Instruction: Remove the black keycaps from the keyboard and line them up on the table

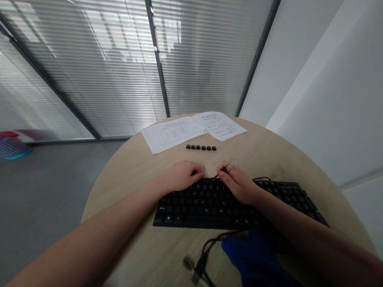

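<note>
A: What do I have on the head view? Start with the keyboard.

B: I see a black plastic keyboard (203, 209) with white lettering, flat on the round, pale wood-grain table (125, 175), its right end towards the table's right edge. The right forearm passes over it.

A: And the fingers?

B: On my feed the right hand (239, 185) pinches a small black piece with thin wire strands (224, 170) between thumb and fingers, at the keyboard's far edge. The left hand (184, 175) lies over that same edge, fingers curled narrow; I can't tell whether they hold anything.

A: Beyond the hands?

B: A straight row of six small black keycaps (203, 148), short of two white printed paper sheets (172, 134) by the table's far edge.

A: Nearer to the wearer?

B: Off the keyboard's near edge I get a black cable with a plug (201, 263), a blurred greyish tip (187, 263) beside it, and deep-blue fabric (254, 253) to the right.
</note>
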Motion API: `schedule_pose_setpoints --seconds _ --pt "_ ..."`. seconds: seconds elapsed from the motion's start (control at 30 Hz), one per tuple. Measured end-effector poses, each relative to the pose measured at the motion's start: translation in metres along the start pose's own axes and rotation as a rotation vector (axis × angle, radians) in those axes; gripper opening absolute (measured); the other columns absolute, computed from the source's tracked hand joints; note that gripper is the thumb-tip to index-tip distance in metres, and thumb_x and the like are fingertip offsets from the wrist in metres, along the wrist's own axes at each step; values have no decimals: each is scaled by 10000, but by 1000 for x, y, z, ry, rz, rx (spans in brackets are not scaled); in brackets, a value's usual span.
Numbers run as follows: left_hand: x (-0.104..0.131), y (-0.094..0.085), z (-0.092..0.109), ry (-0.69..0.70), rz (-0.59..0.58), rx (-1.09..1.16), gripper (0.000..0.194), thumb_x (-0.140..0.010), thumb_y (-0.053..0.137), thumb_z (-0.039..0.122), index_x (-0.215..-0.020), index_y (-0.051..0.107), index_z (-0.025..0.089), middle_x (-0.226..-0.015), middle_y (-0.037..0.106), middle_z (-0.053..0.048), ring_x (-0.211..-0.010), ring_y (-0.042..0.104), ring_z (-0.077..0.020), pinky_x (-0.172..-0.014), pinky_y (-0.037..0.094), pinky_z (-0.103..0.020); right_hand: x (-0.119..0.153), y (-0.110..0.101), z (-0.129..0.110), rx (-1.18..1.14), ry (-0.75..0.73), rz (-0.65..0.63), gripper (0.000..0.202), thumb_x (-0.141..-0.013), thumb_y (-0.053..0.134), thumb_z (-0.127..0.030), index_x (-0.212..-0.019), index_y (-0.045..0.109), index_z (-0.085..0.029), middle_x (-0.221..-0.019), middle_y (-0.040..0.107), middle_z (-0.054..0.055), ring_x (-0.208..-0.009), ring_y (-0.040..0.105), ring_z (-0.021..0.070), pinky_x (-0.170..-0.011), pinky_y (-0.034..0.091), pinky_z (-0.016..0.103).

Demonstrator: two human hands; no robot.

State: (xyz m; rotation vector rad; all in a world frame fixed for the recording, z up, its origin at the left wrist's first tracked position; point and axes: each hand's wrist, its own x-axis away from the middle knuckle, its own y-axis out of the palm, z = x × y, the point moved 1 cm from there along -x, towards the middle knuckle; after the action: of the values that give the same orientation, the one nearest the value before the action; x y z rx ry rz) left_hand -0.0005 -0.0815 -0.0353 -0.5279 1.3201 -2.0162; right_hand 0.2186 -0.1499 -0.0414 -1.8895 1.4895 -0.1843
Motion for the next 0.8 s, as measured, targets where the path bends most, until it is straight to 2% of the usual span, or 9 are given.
schedule_pose_setpoints --seconds 0.27,0.43,0.53,0.63,0.8 --pt "1 -2 1 3 -27 -26 296 -983 531 366 -856 749 212 -861 772 -52 -782 671 -214 -690 442 -316 2 1 1 12 -12 34 162 -1019 463 -318 -918 556 -231 -766 606 16 -715 580 202 -713 426 346" --pt "1 -3 2 0 -29 -12 272 -982 543 352 -854 737 211 -857 766 -44 -768 664 -205 -698 454 -319 4 4 21 -162 62 255 240 -1081 384 -418 -962 509 -251 -686 485 -36 -565 464 155 -546 370 285" --pt "3 -6 4 23 11 13 216 -971 557 314 -925 741 210 -893 770 -42 -801 679 -205 -730 482 -321 3 5 23 -156 45 222 237 -1078 409 -435 -966 511 -252 -672 474 -39 -555 457 150 -523 353 276" --pt "8 -11 11 64 108 97 200 -964 595 317 -1053 736 207 -976 774 -50 -840 693 -202 -762 518 -323 1 5 17 -133 14 201 229 -1076 411 -410 -956 513 -243 -676 483 -32 -554 443 147 -531 358 281" --pt "15 -16 25 213 195 210 187 -938 673 285 -1106 728 221 -1069 768 -42 -919 702 -196 -818 553 -325 1 5 10 -169 1 174 211 -1072 417 -394 -973 514 -236 -703 523 -25 -579 470 147 -567 392 288"
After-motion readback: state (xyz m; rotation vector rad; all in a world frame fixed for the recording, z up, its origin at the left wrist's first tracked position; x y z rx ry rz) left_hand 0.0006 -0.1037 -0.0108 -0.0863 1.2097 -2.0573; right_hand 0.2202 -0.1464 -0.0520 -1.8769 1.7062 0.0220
